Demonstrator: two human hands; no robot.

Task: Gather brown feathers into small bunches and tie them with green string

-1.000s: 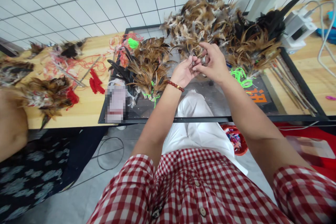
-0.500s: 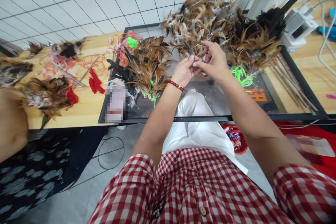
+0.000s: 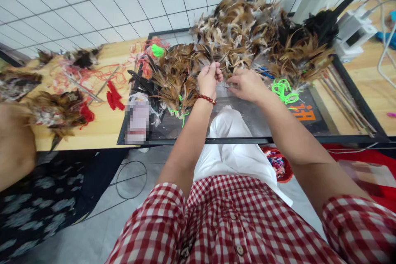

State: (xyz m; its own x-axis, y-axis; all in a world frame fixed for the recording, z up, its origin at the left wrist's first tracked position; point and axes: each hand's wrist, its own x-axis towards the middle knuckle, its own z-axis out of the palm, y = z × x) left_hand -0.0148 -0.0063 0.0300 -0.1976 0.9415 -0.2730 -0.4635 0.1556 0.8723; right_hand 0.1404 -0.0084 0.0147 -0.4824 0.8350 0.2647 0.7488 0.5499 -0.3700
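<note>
My left hand (image 3: pixel 210 77), with a red bead bracelet at the wrist, is closed in a pinch over the dark-framed glass sheet (image 3: pixel 198 140). Brown feather tips rise just above its fingers. To its right, my right hand (image 3: pixel 246 84) has thumb and fingertips close together, and anything between them is too small to make out. The hands are a little apart. Behind them lies a large heap of brown feathers (image 3: pixel 238 24). A bundle of brown feathers tied with green string (image 3: pixel 176 78) sits left of my left hand.
Green string (image 3: pixel 284 90) and thin sticks (image 3: pixel 346 99) lie at the right, near a white charger (image 3: pixel 354 35). Red yarn (image 3: pixel 114 95) and tweezers (image 3: pixel 82 86) are on the wooden table (image 3: pixel 102 132) at the left, beside another person's arm (image 3: pixel 17 144).
My hands have come apart: the left has closed more and turned upright, while the right has lowered slightly. Blue items beside the right hand show more now.
</note>
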